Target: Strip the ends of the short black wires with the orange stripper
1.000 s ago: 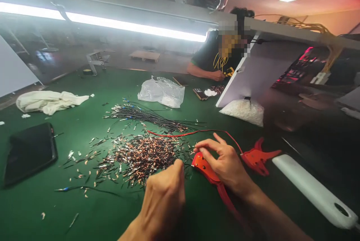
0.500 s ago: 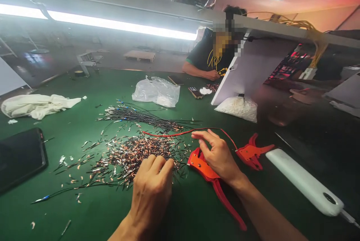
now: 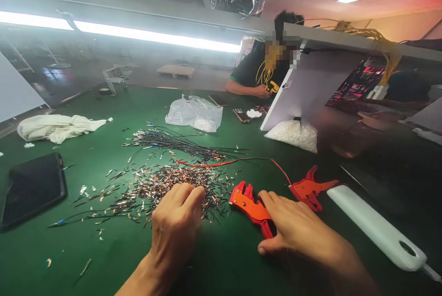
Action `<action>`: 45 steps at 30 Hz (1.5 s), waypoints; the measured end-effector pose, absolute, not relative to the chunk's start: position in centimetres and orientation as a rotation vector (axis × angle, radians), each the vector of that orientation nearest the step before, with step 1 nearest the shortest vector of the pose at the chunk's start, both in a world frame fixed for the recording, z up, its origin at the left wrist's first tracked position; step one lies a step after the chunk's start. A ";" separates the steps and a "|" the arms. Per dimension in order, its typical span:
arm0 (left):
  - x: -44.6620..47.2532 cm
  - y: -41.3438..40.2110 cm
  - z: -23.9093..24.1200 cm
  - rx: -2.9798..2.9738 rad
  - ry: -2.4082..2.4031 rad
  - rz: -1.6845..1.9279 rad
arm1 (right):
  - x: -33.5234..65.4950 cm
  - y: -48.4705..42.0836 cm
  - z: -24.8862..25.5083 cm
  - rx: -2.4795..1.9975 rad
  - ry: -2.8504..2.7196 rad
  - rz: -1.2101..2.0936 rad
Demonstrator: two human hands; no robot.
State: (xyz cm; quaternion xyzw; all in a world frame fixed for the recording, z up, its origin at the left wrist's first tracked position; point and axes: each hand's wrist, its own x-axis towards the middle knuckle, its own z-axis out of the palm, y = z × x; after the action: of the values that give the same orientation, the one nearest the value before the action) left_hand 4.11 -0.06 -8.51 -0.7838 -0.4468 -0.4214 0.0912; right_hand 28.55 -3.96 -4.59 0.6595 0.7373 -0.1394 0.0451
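My left hand (image 3: 177,215) is closed, knuckles up, at the near edge of a heap of short black wire offcuts with copper-coloured bits (image 3: 160,181). Its fingertips are hidden, so what they pinch cannot be made out. A thin black wire with a blue band (image 3: 62,221) runs from the left towards this hand. My right hand (image 3: 288,222) curls over the handles of a red-orange wire stripper (image 3: 248,208), thumb on the near side. The tool's jaws face the heap. Behind the heap lies a bundle of long black wires (image 3: 179,144) with metal ends.
A second red-orange stripper (image 3: 309,188) with a red wire (image 3: 221,164) lies right, beside a white power strip (image 3: 376,227). Phone (image 3: 34,190) and white cloth (image 3: 58,128) are left. Plastic bags (image 3: 195,113) lie behind the bundle. A co-worker (image 3: 250,72) sits across the green table (image 3: 221,268).
My right hand has come down and back from above the stripper's jaws onto its handles. My left hand has shifted slightly left, still closed. The whole view has shifted a little.
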 end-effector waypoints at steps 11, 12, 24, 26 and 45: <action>3.5 0.9 -8.8 -2.249 -1.301 -1.199 | 28.2 -4.4 -5.2 2.067 2.168 -0.431; 3.4 0.9 -8.8 -2.236 -1.302 -1.196 | 28.2 -4.4 -5.4 2.078 2.176 -0.436; 3.1 0.7 -9.1 -2.225 -1.143 -1.294 | 30.2 -1.0 -3.9 2.376 2.214 -1.909; 3.3 0.6 -9.2 -2.256 -1.138 -1.268 | 29.2 -1.0 -4.0 2.386 2.105 -2.242; 1.6 1.4 -6.8 -2.246 -1.005 -1.497 | 23.7 -3.2 -6.8 0.896 1.171 -3.833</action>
State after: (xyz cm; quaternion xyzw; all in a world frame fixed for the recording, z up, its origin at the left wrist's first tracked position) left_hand 1.64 1.40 -6.82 -0.7732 -0.3458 -0.5155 0.1303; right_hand 23.71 -3.21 -6.75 0.1933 0.2526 -0.8267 -0.4642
